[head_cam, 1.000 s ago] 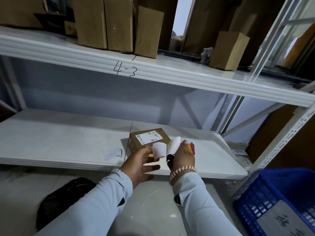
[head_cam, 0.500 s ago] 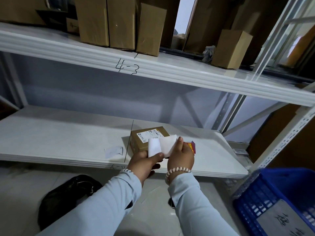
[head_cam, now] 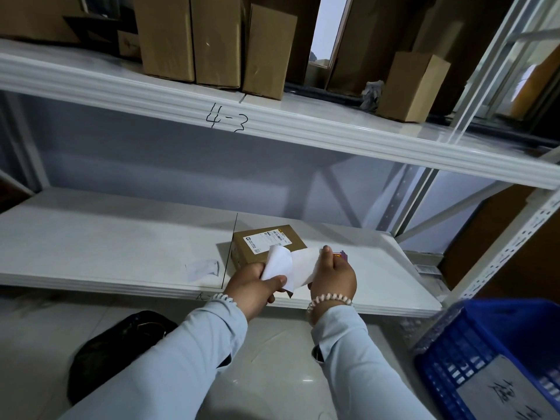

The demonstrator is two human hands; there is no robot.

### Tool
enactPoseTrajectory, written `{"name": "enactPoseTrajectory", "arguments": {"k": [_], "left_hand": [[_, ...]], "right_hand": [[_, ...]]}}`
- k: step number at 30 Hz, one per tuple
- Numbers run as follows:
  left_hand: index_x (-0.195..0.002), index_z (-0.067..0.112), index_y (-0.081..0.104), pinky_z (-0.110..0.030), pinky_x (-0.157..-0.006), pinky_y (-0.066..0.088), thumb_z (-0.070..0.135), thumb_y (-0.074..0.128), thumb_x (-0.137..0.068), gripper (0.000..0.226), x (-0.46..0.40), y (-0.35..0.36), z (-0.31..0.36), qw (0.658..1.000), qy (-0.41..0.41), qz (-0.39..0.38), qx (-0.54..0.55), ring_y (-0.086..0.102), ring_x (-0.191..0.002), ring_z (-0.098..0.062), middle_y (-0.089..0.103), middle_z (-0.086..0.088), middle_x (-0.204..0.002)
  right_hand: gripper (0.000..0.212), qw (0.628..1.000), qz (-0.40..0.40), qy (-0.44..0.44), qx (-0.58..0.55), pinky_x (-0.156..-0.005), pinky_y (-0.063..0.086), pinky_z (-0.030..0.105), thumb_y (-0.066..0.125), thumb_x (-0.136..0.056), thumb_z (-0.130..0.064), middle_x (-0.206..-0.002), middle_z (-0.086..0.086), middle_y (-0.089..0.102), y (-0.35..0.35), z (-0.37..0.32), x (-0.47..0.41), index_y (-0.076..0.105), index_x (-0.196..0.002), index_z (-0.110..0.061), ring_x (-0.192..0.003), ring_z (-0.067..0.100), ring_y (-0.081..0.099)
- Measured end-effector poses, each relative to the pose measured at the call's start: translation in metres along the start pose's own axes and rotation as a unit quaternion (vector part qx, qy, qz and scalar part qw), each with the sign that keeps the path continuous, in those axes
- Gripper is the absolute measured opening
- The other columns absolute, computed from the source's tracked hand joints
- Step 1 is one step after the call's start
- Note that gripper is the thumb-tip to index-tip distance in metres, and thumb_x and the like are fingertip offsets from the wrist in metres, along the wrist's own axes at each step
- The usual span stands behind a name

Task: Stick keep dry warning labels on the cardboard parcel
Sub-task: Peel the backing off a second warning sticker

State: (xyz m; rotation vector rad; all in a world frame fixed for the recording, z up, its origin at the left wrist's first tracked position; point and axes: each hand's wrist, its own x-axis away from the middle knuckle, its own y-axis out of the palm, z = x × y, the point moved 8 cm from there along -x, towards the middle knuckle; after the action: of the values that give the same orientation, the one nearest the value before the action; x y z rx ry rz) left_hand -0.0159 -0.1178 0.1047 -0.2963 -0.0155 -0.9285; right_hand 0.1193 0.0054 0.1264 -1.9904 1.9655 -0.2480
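Observation:
A small cardboard parcel (head_cam: 266, 244) with a white shipping label on top lies on the lower white shelf (head_cam: 106, 247). Just in front of it, both hands hold a strip of white label backing paper (head_cam: 291, 265). My left hand (head_cam: 254, 286) pinches its curled left end between thumb and fingers. My right hand (head_cam: 333, 277) grips the right end, where a red and yellow label edge (head_cam: 341, 255) shows past the fingers. The paper hides the parcel's near right corner.
A scrap of white backing paper (head_cam: 203, 268) lies on the shelf left of the parcel. Upper shelf (head_cam: 303, 128) marked "4-3" carries several cardboard boxes. A blue plastic crate (head_cam: 485, 359) stands at lower right, a black bag (head_cam: 118, 347) on the floor at lower left.
Both hands have risen toward the parcel. The white strip, curled in two loose flaps a second ago, is now spread wider between the hands.

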Motion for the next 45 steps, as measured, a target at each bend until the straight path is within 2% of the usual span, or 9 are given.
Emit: {"name": "enactPoseTrajectory", "arguments": {"k": [3,9,12,16,22,27,36,40,45], "left_hand": [[-0.084,0.017,0.061,-0.023,-0.058,0.044,0.022,0.062,-0.088,0.006,0.0,-0.003,0.004,1.0,0.003,-0.015,-0.024,0.052,-0.054,-0.015,0.061,0.005,-0.059],[-0.085,0.022,0.059,-0.026,-0.062,0.048,0.021,0.062,-0.089,0.005,-0.002,-0.008,0.006,0.996,-0.002,-0.065,-0.066,0.051,-0.06,-0.017,0.065,0.004,-0.068],[-0.086,0.016,0.059,-0.028,-0.063,0.048,0.017,0.061,-0.089,0.004,-0.003,-0.014,-0.001,0.999,-0.026,-0.04,-0.008,0.051,-0.062,-0.021,0.064,-0.001,-0.067],[-0.103,0.0,0.06,-0.035,-0.066,0.048,0.011,0.059,-0.089,0.018,-0.011,-0.023,-0.021,0.984,-0.087,0.031,0.15,0.046,-0.057,-0.02,0.062,-0.018,-0.08],[-0.096,0.003,0.062,-0.033,-0.065,0.047,0.012,0.059,-0.086,0.014,-0.013,-0.029,-0.024,0.968,-0.095,0.102,0.21,0.046,-0.055,-0.019,0.061,-0.014,-0.073],[-0.098,0.006,0.065,-0.036,-0.068,0.051,0.019,0.063,-0.082,0.021,-0.009,-0.024,-0.019,0.974,-0.071,0.101,0.192,0.051,-0.063,-0.022,0.064,-0.011,-0.077],[-0.086,0.015,0.07,-0.048,-0.088,0.056,0.035,0.064,-0.067,0.028,0.003,-0.024,-0.001,0.971,-0.019,0.099,0.217,0.069,-0.091,-0.033,0.074,-0.016,-0.09],[-0.098,0.024,0.065,-0.041,-0.085,0.052,0.036,0.069,-0.081,0.022,0.008,-0.003,0.003,0.98,0.007,0.026,0.198,0.067,-0.089,-0.017,0.073,0.003,-0.093],[-0.101,0.031,0.054,-0.029,-0.08,0.045,0.038,0.047,-0.096,0.011,0.005,-0.005,0.001,0.992,0.048,0.102,0.062,0.062,-0.09,-0.016,0.067,0.008,-0.096]], "right_hand": [[0.046,1.0,-0.01,-0.018,0.01,-0.073,0.053,0.038,0.042,-0.098,-0.036,-0.077,0.004,0.051,0.001,-0.002,-0.004,0.069,-0.083,-0.002,-0.078,0.034,0.062],[0.045,0.996,-0.066,-0.031,0.052,-0.044,0.037,0.017,0.041,-0.099,-0.036,-0.06,0.008,0.055,0.002,-0.008,-0.007,0.067,-0.084,-0.002,-0.058,0.025,0.055],[0.057,0.979,-0.144,0.126,-0.065,-0.048,0.038,0.022,0.033,-0.094,-0.055,-0.061,0.009,0.056,0.017,0.01,0.007,0.058,-0.08,-0.007,-0.05,0.024,0.049],[0.09,0.877,-0.233,0.333,-0.256,-0.056,0.033,0.026,0.017,-0.075,-0.084,-0.083,0.004,0.064,0.039,0.032,0.037,0.063,-0.098,-0.01,-0.065,0.023,0.05],[0.049,0.933,-0.333,0.123,-0.048,-0.058,0.04,0.025,0.045,-0.091,-0.054,-0.087,-0.001,0.065,0.055,0.004,0.06,0.065,-0.101,-0.01,-0.075,0.015,0.059],[0.041,0.973,-0.231,-0.017,-0.007,-0.07,0.048,0.031,0.064,-0.085,-0.035,-0.072,0.009,0.063,0.055,-0.011,0.053,0.062,-0.083,0.007,-0.066,0.02,0.059],[0.031,0.974,-0.204,0.019,-0.091,-0.062,0.044,0.029,0.06,-0.089,-0.028,-0.067,0.005,0.063,0.05,-0.009,0.048,0.061,-0.068,-0.004,-0.059,0.016,0.057],[0.033,0.985,-0.154,0.0,-0.073,-0.069,0.049,0.037,0.06,-0.086,-0.026,-0.069,0.015,0.065,0.043,-0.007,0.046,0.059,-0.067,0.001,-0.068,0.029,0.059],[0.034,0.979,-0.178,0.012,-0.099,-0.067,0.049,0.033,0.06,-0.089,-0.027,-0.067,0.01,0.066,0.047,-0.009,0.051,0.059,-0.065,-0.003,-0.063,0.019,0.059]]}}
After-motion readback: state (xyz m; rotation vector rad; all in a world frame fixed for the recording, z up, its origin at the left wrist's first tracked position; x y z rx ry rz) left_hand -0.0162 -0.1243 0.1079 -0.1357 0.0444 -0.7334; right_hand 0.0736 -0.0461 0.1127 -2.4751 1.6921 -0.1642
